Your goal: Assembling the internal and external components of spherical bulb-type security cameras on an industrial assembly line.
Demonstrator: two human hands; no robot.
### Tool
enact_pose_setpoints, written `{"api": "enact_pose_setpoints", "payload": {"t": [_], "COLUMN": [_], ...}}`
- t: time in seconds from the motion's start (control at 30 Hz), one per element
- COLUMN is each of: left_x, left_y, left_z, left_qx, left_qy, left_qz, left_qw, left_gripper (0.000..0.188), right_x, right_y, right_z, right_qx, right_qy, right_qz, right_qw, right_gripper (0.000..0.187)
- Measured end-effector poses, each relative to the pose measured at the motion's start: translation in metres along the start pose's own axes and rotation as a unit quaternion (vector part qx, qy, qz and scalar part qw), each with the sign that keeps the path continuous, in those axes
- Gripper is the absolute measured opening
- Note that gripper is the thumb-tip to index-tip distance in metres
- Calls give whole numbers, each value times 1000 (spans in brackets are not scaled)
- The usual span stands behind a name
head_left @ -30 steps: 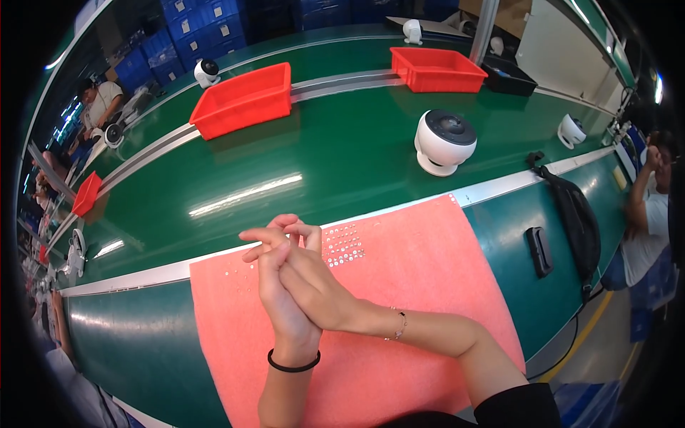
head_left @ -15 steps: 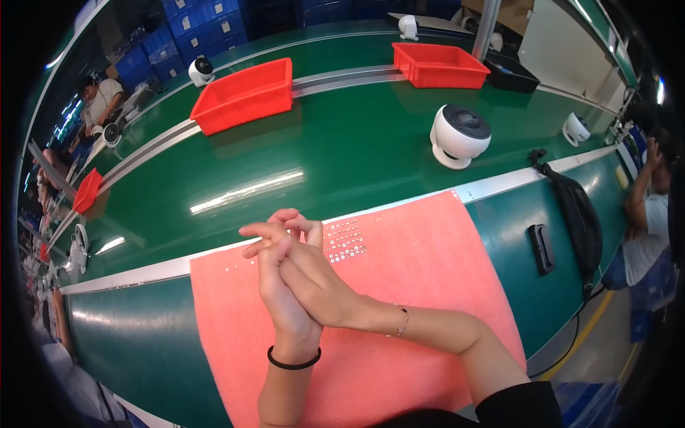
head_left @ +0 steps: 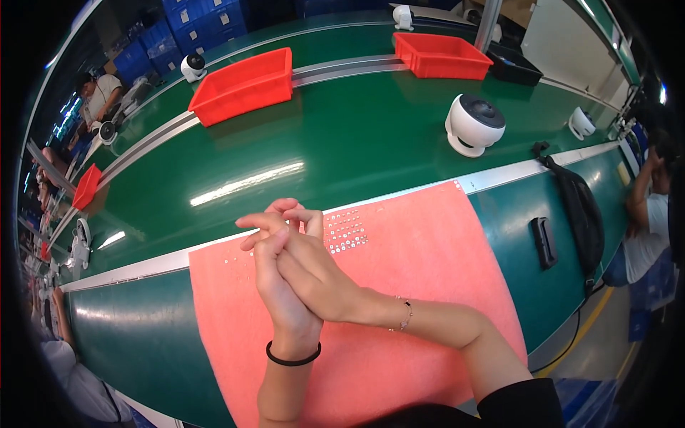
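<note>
My two hands are clasped together above the pink cloth, crossing at the palms with the fingers bent over each other. My left hand [head_left: 273, 296], with a black band at its wrist, stands upright on the left side. Across it from the right lies my right hand [head_left: 317, 282], a thin bracelet on its wrist. Nothing but the other hand shows in either one. Small screws [head_left: 347, 232] stand in rows on the pink cloth [head_left: 414, 250] just right of the fingers. A few more small pieces lie on the cloth's left side, partly hidden by the hands.
Beyond the cloth runs a green belt [head_left: 371, 135] carrying a white ball-shaped camera [head_left: 477, 125] and a smaller one [head_left: 581, 123]. Red bins [head_left: 242, 89] line the rail. A black pouch [head_left: 574, 214] and a small black case [head_left: 544, 242] rest at right. Other people sit at both sides.
The ball-shaped camera on the near belt has shifted to the right, and the ones on the far belt slightly left. My hands stay clasped as before.
</note>
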State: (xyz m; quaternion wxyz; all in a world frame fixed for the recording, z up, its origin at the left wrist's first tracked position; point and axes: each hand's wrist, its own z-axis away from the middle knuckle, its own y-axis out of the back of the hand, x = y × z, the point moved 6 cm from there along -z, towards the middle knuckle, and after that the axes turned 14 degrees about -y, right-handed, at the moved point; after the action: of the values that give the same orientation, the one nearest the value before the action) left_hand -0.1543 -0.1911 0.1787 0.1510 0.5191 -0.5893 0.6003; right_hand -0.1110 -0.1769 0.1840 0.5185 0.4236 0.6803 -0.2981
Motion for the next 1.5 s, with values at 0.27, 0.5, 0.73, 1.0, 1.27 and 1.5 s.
{"api": "enact_pose_setpoints", "payload": {"t": [0.27, 0.5, 0.73, 1.0, 1.27, 1.5], "left_x": [-1, -1, -18, 9, 19, 15], "left_y": [3, -2, 13, -1, -13, -9], "left_z": [-3, -2, -6, -1, 1, 1], "left_qx": [5, 20, 23, 1, 47, 60], "left_qy": [-7, -5, -80, -5, 109, 132], "left_qz": [12, -19, 31, -39, 219, 200], "left_qw": [1000, 1000, 996, 999, 969, 969], "left_gripper": [35, 35, 37, 38, 38, 37], "right_x": [-2, -6, -8, -11, 0, -1], "right_y": [-1, 6, 1, 4, 2, 5], "right_z": [-1, 1, 0, 2, -4, -4], "right_qx": [-1, 32, 17, 49, 3, -2], "right_qy": [26, 25, 4, 33, -18, -19], "right_qz": [31, 49, 3, 30, -26, 3], "right_qw": [999, 998, 1000, 998, 1000, 1000], "right_gripper": [33, 32, 32, 33, 32, 30]}}
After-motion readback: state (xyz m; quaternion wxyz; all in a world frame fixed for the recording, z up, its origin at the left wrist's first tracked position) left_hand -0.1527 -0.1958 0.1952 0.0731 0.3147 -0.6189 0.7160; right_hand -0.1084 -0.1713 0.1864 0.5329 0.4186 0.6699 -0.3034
